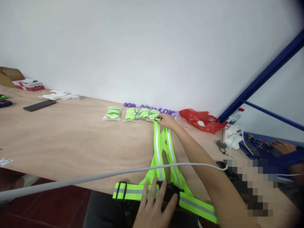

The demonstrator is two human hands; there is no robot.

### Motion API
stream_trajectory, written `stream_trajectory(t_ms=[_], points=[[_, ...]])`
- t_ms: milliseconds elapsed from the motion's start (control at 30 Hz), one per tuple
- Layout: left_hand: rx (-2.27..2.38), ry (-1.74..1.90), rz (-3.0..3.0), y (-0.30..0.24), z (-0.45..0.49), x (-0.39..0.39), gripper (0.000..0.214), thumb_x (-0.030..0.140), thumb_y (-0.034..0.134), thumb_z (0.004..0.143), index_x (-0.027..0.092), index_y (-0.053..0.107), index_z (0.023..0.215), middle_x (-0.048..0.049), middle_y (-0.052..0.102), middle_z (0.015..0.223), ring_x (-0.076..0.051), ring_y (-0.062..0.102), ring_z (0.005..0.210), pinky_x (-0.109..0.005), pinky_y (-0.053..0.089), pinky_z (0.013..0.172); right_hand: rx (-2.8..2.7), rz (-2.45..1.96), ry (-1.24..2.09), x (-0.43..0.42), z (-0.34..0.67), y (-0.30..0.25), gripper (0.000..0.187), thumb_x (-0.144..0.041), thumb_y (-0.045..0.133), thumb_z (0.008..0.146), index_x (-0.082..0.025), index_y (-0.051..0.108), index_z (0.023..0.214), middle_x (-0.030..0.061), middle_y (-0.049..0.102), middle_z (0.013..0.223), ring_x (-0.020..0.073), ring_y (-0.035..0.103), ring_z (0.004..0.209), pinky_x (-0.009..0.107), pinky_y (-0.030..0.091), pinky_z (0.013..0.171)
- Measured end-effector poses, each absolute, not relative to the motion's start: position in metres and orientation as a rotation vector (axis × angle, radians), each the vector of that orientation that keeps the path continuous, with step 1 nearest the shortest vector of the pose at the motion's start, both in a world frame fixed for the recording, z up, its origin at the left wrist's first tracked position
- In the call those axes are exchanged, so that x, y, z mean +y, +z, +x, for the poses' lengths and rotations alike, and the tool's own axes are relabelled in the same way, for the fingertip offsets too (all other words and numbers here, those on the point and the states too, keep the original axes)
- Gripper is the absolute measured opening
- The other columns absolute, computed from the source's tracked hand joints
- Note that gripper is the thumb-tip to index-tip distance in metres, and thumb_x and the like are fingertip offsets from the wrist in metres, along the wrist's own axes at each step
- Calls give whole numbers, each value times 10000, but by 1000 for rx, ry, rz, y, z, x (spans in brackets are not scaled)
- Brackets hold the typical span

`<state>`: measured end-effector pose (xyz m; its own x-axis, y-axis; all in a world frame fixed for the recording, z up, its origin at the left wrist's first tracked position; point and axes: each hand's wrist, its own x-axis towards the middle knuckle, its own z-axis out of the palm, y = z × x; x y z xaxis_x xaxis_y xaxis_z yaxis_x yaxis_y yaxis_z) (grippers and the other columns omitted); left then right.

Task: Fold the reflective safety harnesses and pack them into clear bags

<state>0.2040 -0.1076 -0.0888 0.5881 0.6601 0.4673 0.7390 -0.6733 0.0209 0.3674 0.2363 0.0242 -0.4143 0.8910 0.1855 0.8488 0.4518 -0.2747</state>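
Observation:
A neon-yellow reflective vest made of straps with silver stripes runs from the table's front edge toward the back, its shoulder straps crossing partway. My right hand reaches far out and pinches the strap's far end by a small black slider buckle. Fingers spread, my left hand lies flat over the waist belt near a black buckle or panel partly hidden beneath it. Another black slider sits at the belt's left end. Several clear bags of folded neon straps lie beyond my right hand.
Purple rolls line the wall. A red plastic bag, a bottle and a white charger stand right. A white cable crosses in front. Left are a phone, papers and boxes. A co-worker's hand shows beyond the blue frame.

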Motion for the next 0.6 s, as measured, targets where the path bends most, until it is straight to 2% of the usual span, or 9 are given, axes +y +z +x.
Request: stream_trajectory(t_ms=[133, 267, 400, 600], points=[[-1311, -530, -2812, -84, 200, -106, 978, 709, 684, 812, 352, 250, 1613, -175, 376, 1612, -567, 437, 1365, -794, 452, 949, -2337, -1454, 288, 236, 369, 23, 303, -176, 664, 830, -170, 679, 1132, 104, 746, 1134, 250, 682, 991, 318, 496, 876], [-1351, -446, -2857, -93, 201, -109, 984, 669, 718, 809, 369, 236, 1614, -161, 335, 1633, -592, 392, 1380, -835, 428, 949, -2232, -1416, 376, 238, 372, 22, 312, -172, 666, 803, -176, 620, 1111, 98, 730, 1120, 248, 667, 990, 347, 492, 890], [-1331, -449, -2835, -100, 202, -110, 983, 652, 706, 827, 350, 212, 1622, -165, 308, 1642, -603, 392, 1372, -861, 410, 927, -2112, -1370, 484, 244, 374, 18, 254, -141, 650, 746, -203, 580, 983, 66, 713, 1053, 241, 655, 976, 369, 500, 885], [-1287, -468, -2725, -112, 204, -111, 1025, 615, 760, 795, 357, 208, 1621, -167, 332, 1636, -579, 432, 1361, -824, 427, 936, -1935, -1278, 730, 258, 370, 4, 240, -167, 677, 676, -223, 508, 836, -1, 678, 884, 189, 663, 864, 331, 532, 813]])
